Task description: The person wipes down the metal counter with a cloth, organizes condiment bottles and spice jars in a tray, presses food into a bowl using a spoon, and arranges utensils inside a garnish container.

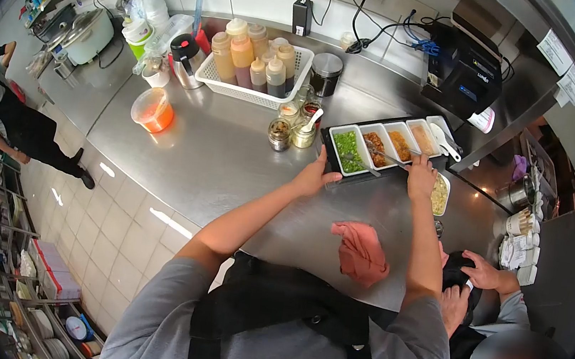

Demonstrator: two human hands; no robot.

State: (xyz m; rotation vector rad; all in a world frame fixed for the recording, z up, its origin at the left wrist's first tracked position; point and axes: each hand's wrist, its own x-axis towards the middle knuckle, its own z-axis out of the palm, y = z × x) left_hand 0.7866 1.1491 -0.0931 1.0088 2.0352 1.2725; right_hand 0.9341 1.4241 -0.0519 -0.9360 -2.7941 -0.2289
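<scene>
A black tray (pixel 328 157) holds several white containers of chopped toppings. In them I see chopped green onion (pixel 348 151), a reddish-brown topping (pixel 376 149), an orange-brown topping (pixel 400 144) and a pale topping (pixel 422 137). My left hand (pixel 313 175) is at the tray's front left corner, fingers along its side and thumb along the front. My right hand (pixel 420 178) has its fingers curled over the front edge near the right end. A metal spoon (pixel 392 158) reaches close to those fingers. Beneath my right wrist sits another white container (pixel 440 195) of pale chopped food, partly hidden.
A pink cloth (pixel 359 251) lies on the steel counter (pixel 234 144). Behind are small jars (pixel 279 135), a white basket (pixel 240 93) of sauce bottles and an orange tub (pixel 153 110). A co-worker's hands (pixel 468 288) hold something black at right. Another person (pixel 22 118) stands at left.
</scene>
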